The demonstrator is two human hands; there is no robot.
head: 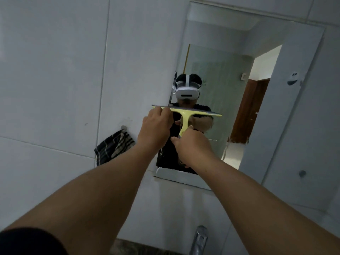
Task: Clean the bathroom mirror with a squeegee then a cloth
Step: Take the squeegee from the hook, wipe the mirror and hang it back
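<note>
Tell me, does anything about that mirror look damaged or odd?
Yes. The mirror looks worn along its lower edge: the reflection breaks off raggedly there, leaving a plain white band. The left hand and right hand hold the yellow squeegee against the glass.

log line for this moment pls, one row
stage: squeegee pass | right hand: grips squeegee handle | left hand: holds blade's left end | blade: across mirror | cloth: hanging on wall, untouched
</note>
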